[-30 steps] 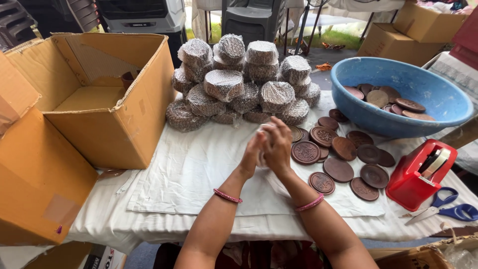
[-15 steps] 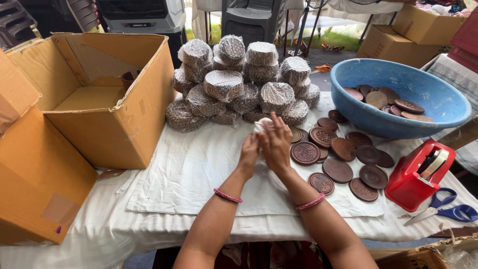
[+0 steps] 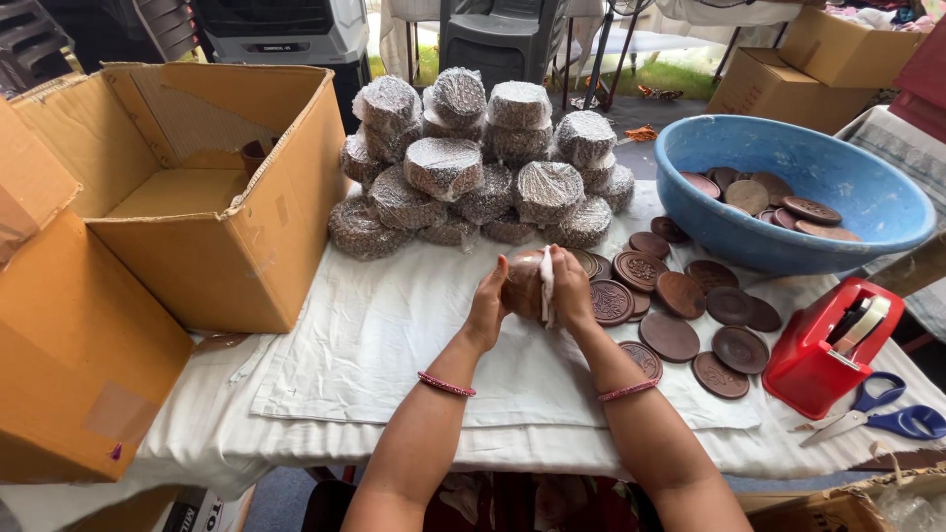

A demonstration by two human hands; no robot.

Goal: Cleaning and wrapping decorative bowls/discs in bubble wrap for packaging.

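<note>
— Two hands are seen over the white cloth (image 3: 394,335). What is hidden?

— The stack of brown discs (image 3: 522,284) is half covered by the left hand (image 3: 488,305) on one side and the right hand (image 3: 572,291) on the other. How many discs are in it cannot be told. A strip of white wrap (image 3: 546,286) is seen across its near face.

— State of the fingers?

— Left fingers are curled and pressed against the stack's side. Right fingers are closed over it, the wrap being pinched under them. The stack is held just above the cloth, near the middle of the table.

— Cut off or unclear?

— The scissors (image 3: 892,419) are clipped at the right edge. The cardboard box (image 3: 217,246) is cut by the left edge, and its inside is largely in shadow. Carved patterns on the loose discs (image 3: 690,315) are only faintly legible.

— Materials, shapes?

— Loose discs are noted as round, flat, dark brown, with raised rims. Wrapped bundles (image 3: 473,167) are piled behind, cylindrical, under glossy crinkled film. A blue plastic basin (image 3: 847,187) is noted, smooth, round, with more discs inside. A red tape dispenser (image 3: 823,345) is blocky, glossy.
</note>
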